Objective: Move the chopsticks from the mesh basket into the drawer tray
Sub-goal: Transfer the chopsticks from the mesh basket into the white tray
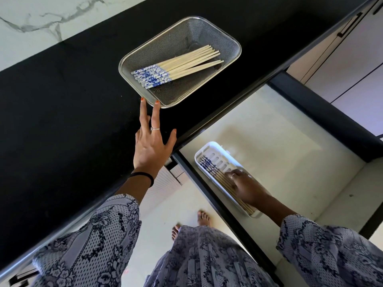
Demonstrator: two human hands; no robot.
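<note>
Left hand, fingers straight, touches the basket rim at upper centre; right hand presses chopsticks into the tray, lower right.

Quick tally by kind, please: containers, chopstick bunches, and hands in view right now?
Containers: 2, the mesh basket and the white tray.
Chopstick bunches: 2, one in the basket, one in the tray.
Hands: 2, left hand, right hand.
Total: 6
</note>
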